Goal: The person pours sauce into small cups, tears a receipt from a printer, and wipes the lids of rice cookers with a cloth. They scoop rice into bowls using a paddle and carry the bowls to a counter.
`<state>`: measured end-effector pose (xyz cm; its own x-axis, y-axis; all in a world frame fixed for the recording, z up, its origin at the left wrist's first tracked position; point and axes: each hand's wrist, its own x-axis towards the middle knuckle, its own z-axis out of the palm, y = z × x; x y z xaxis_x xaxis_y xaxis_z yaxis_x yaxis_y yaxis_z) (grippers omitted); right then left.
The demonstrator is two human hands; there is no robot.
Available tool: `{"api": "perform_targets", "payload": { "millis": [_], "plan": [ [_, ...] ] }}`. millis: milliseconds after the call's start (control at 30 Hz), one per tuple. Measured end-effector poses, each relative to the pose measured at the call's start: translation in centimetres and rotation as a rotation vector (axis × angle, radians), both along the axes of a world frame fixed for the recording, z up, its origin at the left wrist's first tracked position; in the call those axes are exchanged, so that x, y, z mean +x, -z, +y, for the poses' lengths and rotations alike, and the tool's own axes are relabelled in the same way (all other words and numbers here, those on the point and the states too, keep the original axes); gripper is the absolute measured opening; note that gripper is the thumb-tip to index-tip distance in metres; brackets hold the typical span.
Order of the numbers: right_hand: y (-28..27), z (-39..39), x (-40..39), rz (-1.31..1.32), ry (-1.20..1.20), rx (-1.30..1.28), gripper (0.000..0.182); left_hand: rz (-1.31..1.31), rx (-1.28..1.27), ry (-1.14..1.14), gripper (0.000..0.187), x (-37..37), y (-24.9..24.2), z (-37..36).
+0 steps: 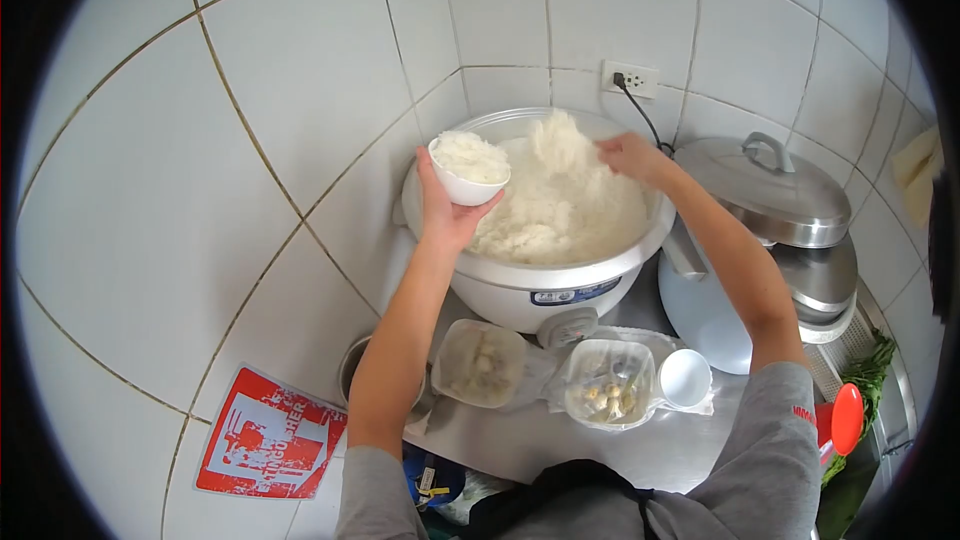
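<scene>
My left hand [455, 208] holds a white bowl [468, 188] heaped with white rice over the left side of a large rice cooker [540, 312]. The cooker is open and full of rice [560, 230]. Above its right part, my right hand [637, 158] is closed, with a clump of rice [563, 143] raised just to its left. The hand and clump are smeared by motion, and I cannot make out the tool between them.
In front of the cooker stand two plastic containers [480, 364] [609, 383] and a small white bowl [685, 378]. Lidded pots [765, 185] stand at the right, near a red cup [846, 418] and greens [872, 372]. A cord runs from the wall outlet [630, 79].
</scene>
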<state>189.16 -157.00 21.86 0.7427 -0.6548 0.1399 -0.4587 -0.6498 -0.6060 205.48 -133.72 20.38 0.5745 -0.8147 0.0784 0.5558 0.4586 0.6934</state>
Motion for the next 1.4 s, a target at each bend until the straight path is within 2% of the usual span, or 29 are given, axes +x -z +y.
{"api": "perform_targets", "payload": {
  "millis": [100,167,267,300,367,400,467,600,667,800,900,967,1000,1133,1200,1233,1300,1400],
  "plan": [
    [-3.4,3.5,0.1,-0.118,0.098,-0.818,0.024,0.032,0.045,0.026,0.077,-0.9,0.7,-2.8],
    [-4.4,7.2,0.9,0.082,0.158,-1.182,0.022,0.029,0.017,0.067,0.078,-2.1,0.9,-5.0],
    [-2.5,10.7,2.0,0.163,0.160,-1.335,0.025,0.085,-0.008,0.115,0.079,-3.2,1.7,-7.2],
    [-3.0,10.6,1.3,0.164,0.163,-1.334,0.025,0.139,-0.015,0.124,0.079,-3.3,1.7,-7.4],
    [-4.6,9.9,-1.0,-0.075,0.240,-1.149,0.026,0.144,-0.007,0.098,0.076,-3.8,1.1,-6.7],
    [-5.2,9.6,-1.3,-0.074,0.238,-1.154,0.026,0.152,0.003,0.069,0.073,-4.2,0.6,-6.2],
    [-5.9,9.8,-2.0,-0.014,0.113,-0.942,0.028,0.148,-0.024,0.080,0.071,-4.4,0.3,-6.1],
    [-7.7,11.5,-1.9,-0.058,0.083,-0.939,0.031,0.174,-0.121,0.143,0.066,-4.5,0.1,-6.2],
    [-7.4,12.3,-1.5,0.041,-0.007,-0.997,0.038,0.176,-0.129,0.162,0.065,-4.4,0.2,-6.4],
    [-10.1,9.9,-1.4,-0.022,0.083,-0.865,0.045,0.165,-0.128,0.183,0.064,-4.4,-0.1,-5.9],
    [-9.2,7.4,-0.4,0.030,-0.020,-0.775,0.048,0.099,-0.111,0.217,0.064,-4.2,-0.4,-5.5],
    [-8.3,7.7,-0.2,0.138,-0.159,-0.877,0.049,0.100,-0.103,0.196,0.066,-4.2,-0.7,-5.7],
    [-8.0,7.9,-0.5,0.089,-0.180,-0.945,0.041,0.115,-0.085,0.170,0.068,-4.2,-0.5,-5.7],
    [-8.1,8.3,-2.0,0.061,-0.176,-0.858,0.048,0.102,-0.153,0.136,0.068,-3.9,0.0,-5.9],
    [-7.6,8.4,-2.9,-0.072,0.063,-0.739,0.045,0.170,-0.212,0.079,0.065,-4.2,-0.4,-5.9],
    [-6.2,9.0,-2.7,-0.069,0.062,-0.738,0.045,0.173,-0.211,0.079,0.065,-4.4,-0.5,-6.2],
    [-2.7,10.8,-1.4,-0.151,0.068,-0.929,0.042,0.185,-0.275,0.031,0.067,-4.9,-0.8,-7.2],
    [-3.8,11.5,-1.6,-0.120,0.031,-0.874,0.043,0.240,-0.224,0.020,0.068,-5.1,-0.3,-7.1]
  ]
}}
